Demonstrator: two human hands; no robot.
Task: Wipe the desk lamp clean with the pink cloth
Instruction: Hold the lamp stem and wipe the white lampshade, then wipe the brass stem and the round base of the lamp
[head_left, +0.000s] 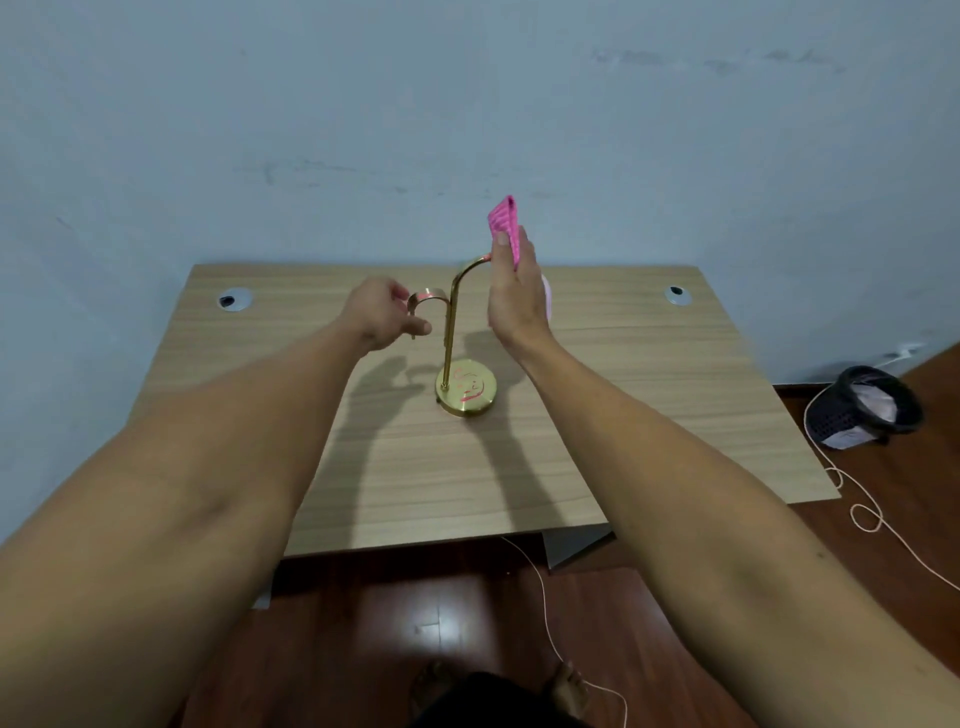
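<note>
While the desk lamp (457, 332) stood near the middle of the table (649, 389), both hands were up on its gold arms. To wipe it well, I think the person should hold the lamp still with one hand and slide the cloth slowly along the thin bent tube, pressing softly so the lamp does not tip. The round gold base (466, 387) sat flat on the table at about 6 o'clock from the hands, and it looked like it would need a wipe too.

The left hand (382, 312) was at 9 o'clock from the tall gold tube. Its grip was partly closed, with the fingers curled around the short curved arm (428, 297), touching it. The right hand (517, 301) was at 3 o'clock from the tube. Its grip was pressed together on the pink cloth (505, 223), with the thumb flat on one side and the fingers on the other. The cloth stuck up past the fingertips toward 12 o'clock. The hand was right by the top bend of the tall arm. Something pale pink peeked out behind that hand, but I could not tell what it was.

A dark bin (867, 408) sat on the floor at 3 o'clock, well apart from the table.
</note>
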